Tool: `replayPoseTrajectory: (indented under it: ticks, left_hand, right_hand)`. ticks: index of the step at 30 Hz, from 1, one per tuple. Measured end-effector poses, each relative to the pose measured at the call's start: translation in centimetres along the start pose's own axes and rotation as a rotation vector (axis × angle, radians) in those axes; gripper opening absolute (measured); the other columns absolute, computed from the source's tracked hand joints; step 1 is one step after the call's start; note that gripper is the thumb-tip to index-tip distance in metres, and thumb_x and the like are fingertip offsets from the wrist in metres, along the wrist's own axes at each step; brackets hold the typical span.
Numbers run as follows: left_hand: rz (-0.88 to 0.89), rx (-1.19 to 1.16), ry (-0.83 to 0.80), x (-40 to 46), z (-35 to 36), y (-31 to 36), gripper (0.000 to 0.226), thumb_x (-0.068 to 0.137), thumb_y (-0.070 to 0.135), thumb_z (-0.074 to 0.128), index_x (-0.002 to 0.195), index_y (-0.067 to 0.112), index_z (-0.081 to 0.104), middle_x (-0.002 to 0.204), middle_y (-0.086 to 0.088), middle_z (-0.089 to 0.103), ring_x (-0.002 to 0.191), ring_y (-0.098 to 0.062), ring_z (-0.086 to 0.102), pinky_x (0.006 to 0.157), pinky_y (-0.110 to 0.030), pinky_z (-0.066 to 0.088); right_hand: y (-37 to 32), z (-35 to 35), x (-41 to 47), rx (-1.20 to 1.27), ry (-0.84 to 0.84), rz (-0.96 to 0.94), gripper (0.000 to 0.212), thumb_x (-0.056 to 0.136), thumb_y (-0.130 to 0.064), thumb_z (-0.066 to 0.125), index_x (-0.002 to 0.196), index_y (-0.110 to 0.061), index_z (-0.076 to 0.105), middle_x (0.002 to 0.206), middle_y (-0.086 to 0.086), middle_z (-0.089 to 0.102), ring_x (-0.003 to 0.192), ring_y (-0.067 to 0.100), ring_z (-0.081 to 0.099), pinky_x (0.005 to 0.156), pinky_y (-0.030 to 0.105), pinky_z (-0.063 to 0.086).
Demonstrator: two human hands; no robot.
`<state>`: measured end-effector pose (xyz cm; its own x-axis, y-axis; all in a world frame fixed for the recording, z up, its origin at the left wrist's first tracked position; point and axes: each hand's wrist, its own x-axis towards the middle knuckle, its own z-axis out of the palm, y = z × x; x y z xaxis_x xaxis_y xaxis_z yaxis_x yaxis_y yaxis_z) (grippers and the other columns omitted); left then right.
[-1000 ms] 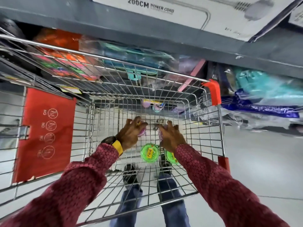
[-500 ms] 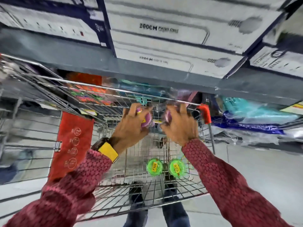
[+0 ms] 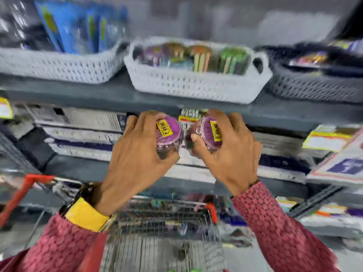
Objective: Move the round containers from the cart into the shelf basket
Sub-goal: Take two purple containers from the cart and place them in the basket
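Note:
My left hand [image 3: 135, 154] grips a round clear container with a purple lid and a yellow price sticker [image 3: 169, 132]. My right hand [image 3: 229, 152] grips a second purple-lidded round container [image 3: 211, 134]. The two containers are side by side, almost touching, raised just below the shelf edge. Above them on the shelf stands a white woven basket [image 3: 196, 85] holding several round containers with purple, orange and green lids. The wire cart [image 3: 167, 232] is below my arms; green lids barely show at the bottom edge [image 3: 182, 270].
A second white basket [image 3: 59, 65] with blue packs stands to the left, and a dark basket [image 3: 318, 89] to the right. The grey shelf edge [image 3: 98, 95] runs just above my hands. Boxed goods fill the shelves below. The view is motion-blurred.
Both hands have lifted the purple-lidded containers out of the cart and up to just under the basket shelf. The camera has tilted up, so the cart now sits low in view.

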<state>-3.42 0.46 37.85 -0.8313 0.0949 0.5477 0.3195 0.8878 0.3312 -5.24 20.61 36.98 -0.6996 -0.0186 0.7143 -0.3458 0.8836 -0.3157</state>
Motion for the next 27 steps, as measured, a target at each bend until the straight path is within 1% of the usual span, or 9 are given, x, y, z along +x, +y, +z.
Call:
replayPoseTrajectory:
  ticks: [3, 6, 9, 12, 15, 18, 21, 25, 27]
  left_hand:
    - [0.053, 0.026, 0.048, 3.4, -4.0, 2.8, 0.07, 0.07, 0.056, 0.056, 0.129, 0.02, 0.048, 0.122, 0.002, 0.058, 0.109, -0.02, 0.046, 0.071, -0.031, 0.041]
    - [0.062, -0.031, 0.063, 7.6, -6.9, 5.6, 0.066, 0.072, 0.053, 0.059, 0.129, 0.023, 0.045, 0.123, 0.001, 0.058, 0.113, -0.024, 0.05, 0.081, -0.039, 0.049]
    - [0.086, -0.114, 0.088, 12.4, -8.0, 7.7, 0.07, 0.07, 0.05, 0.062, 0.132, 0.021, 0.047, 0.124, -0.001, 0.06, 0.111, -0.025, 0.055, 0.092, -0.037, 0.045]
    - [0.073, -0.178, 0.096, 17.3, -7.0, 8.8, 0.066, 0.073, 0.045, 0.067, 0.131, 0.02, 0.049, 0.124, -0.004, 0.064, 0.111, -0.028, 0.061, 0.094, -0.039, 0.048]
    - [0.002, -0.213, -0.018, 21.6, -4.3, 8.9, 0.058, 0.081, 0.037, 0.074, 0.129, 0.018, 0.05, 0.122, -0.01, 0.067, 0.111, -0.033, 0.065, 0.093, -0.041, 0.05]
    - [-0.048, -0.151, -0.176, 24.1, -1.1, 7.8, 0.055, 0.083, 0.047, 0.072, 0.124, 0.016, 0.051, 0.117, -0.012, 0.069, 0.109, -0.034, 0.066, 0.089, -0.04, 0.051]
    - [-0.066, -0.063, -0.245, 24.8, 1.3, 5.8, 0.055, 0.082, 0.054, 0.071, 0.117, 0.016, 0.052, 0.111, -0.012, 0.071, 0.105, -0.035, 0.067, 0.079, -0.036, 0.047]
    - [-0.086, 0.053, -0.353, 25.1, 2.2, 3.4, 0.053, 0.077, 0.058, 0.071, 0.115, 0.025, 0.057, 0.113, -0.006, 0.069, 0.111, -0.032, 0.063, 0.094, -0.04, 0.047]
    - [-0.078, 0.076, -0.375, 25.0, 2.0, 2.7, 0.046, 0.078, 0.056, 0.071, 0.115, 0.032, 0.061, 0.114, 0.002, 0.07, 0.107, -0.023, 0.063, 0.087, -0.033, 0.048]
  right_hand:
    - [-0.1, -3.6, 4.0, -0.003, 0.094, -0.034, 0.062, 0.084, -0.074, 0.054, 0.129, -0.031, 0.063, 0.108, 0.002, 0.063, 0.085, 0.026, 0.068, 0.061, 0.028, 0.037]
    - [0.2, -6.7, 8.1, -0.01, 0.148, -0.029, 0.063, 0.084, -0.075, 0.057, 0.131, -0.032, 0.062, 0.111, 0.001, 0.062, 0.092, 0.024, 0.067, 0.065, 0.03, 0.044]
    - [1.3, -8.7, 11.2, -0.016, 0.151, -0.022, 0.068, 0.085, -0.077, 0.055, 0.137, -0.033, 0.056, 0.118, 0.001, 0.059, 0.101, 0.025, 0.064, 0.075, 0.037, 0.054]
    - [2.5, -9.6, 13.3, -0.012, 0.177, 0.001, 0.075, 0.085, -0.079, 0.056, 0.141, -0.029, 0.049, 0.123, 0.002, 0.06, 0.107, 0.024, 0.062, 0.081, 0.036, 0.052]
    - [3.9, -9.8, 14.5, 0.011, 0.186, 0.022, 0.081, 0.083, -0.077, 0.058, 0.143, -0.025, 0.044, 0.127, 0.0, 0.061, 0.11, 0.022, 0.061, 0.084, 0.031, 0.047]
    - [5.3, -9.1, 15.3, 0.044, 0.138, 0.038, 0.085, 0.082, -0.076, 0.061, 0.146, -0.025, 0.038, 0.13, 0.0, 0.059, 0.112, 0.021, 0.06, 0.088, 0.032, 0.048]
    - [6.1, -7.9, 15.7, 0.066, 0.069, 0.036, 0.087, 0.082, -0.075, 0.063, 0.148, -0.026, 0.033, 0.132, -0.001, 0.059, 0.111, 0.021, 0.061, 0.092, 0.037, 0.053]
    - [6.2, -5.8, 16.5, 0.096, -0.048, 0.024, 0.095, 0.079, -0.083, 0.057, 0.15, -0.028, 0.025, 0.135, 0.002, 0.062, 0.112, 0.025, 0.064, 0.093, 0.042, 0.055]
    - [5.9, -4.4, 17.1, 0.08, -0.136, 0.032, 0.1, 0.077, -0.08, 0.063, 0.151, -0.031, 0.018, 0.133, 0.005, 0.065, 0.11, 0.03, 0.067, 0.091, 0.046, 0.056]
